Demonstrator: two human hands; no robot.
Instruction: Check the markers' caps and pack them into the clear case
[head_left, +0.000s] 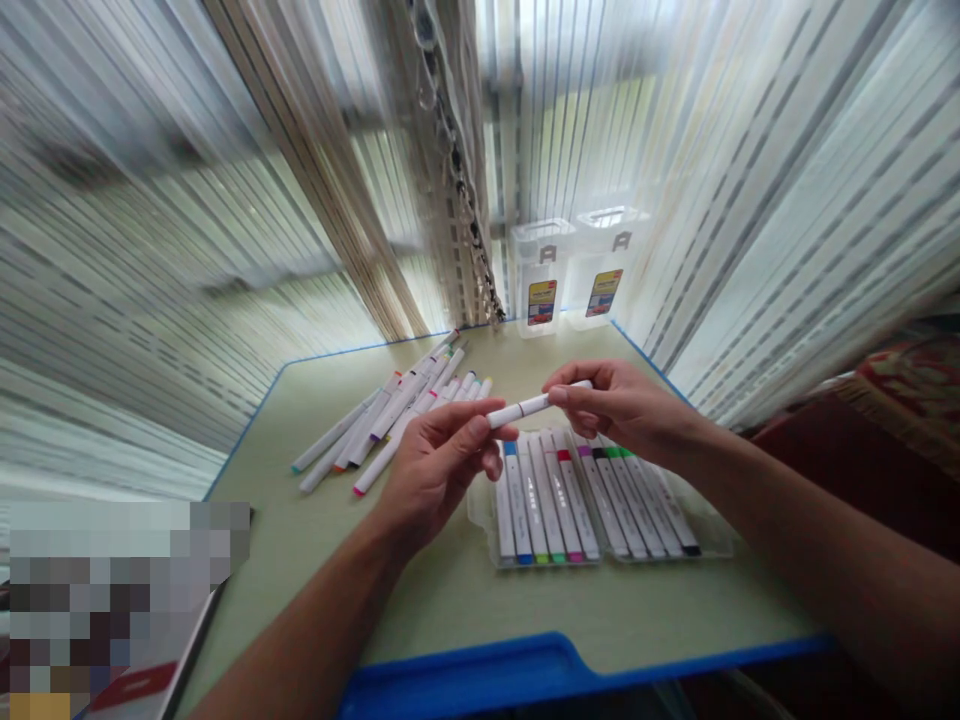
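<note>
A white marker point(523, 410) is held between my two hands above the table, slanting up to the right. My left hand point(442, 455) pinches its lower left end with thumb and fingers. At the other end, my right hand point(611, 405) grips it the same way. Just below lies an open clear plastic case point(487, 535), with white markers point(555, 510) in a row, their ends blue, green, pink and black. To the left, a loose pile of white markers point(401, 405) with coloured ends lies on the table.
Two clear lidded boxes point(541, 270) with yellow labels stand at the table's back edge. The pale green table point(420, 610) has a blue rim. String curtains point(300, 200) hang behind and on both sides. A blurred-out object point(112, 600) occupies the lower left corner.
</note>
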